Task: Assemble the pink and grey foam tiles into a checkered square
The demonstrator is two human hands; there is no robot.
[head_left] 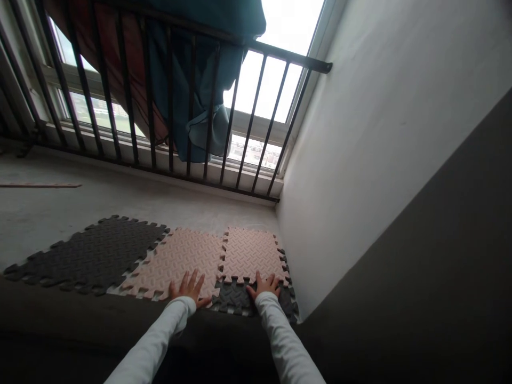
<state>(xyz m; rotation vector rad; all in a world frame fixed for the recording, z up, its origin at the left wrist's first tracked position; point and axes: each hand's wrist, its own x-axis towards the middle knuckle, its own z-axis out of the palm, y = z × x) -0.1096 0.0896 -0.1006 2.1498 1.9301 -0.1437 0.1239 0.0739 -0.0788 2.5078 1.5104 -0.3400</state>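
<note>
Interlocking foam mat tiles lie on a concrete ledge. My left hand (187,288) lies flat, fingers spread, on the near edge of a pink tile (176,258). My right hand (264,285) presses flat where a dark grey tile (234,298) joins a second pink tile (252,253). Neither hand holds anything. A larger dark grey tile (96,250) sits joined to the left. Both arms wear white sleeves.
A black metal railing (192,106) runs along the window at the back, with a blue cloth (204,80) and a reddish cloth (116,58) hanging over it. A white wall (380,133) closes the right side. A thin wooden strip (40,185) lies at far left.
</note>
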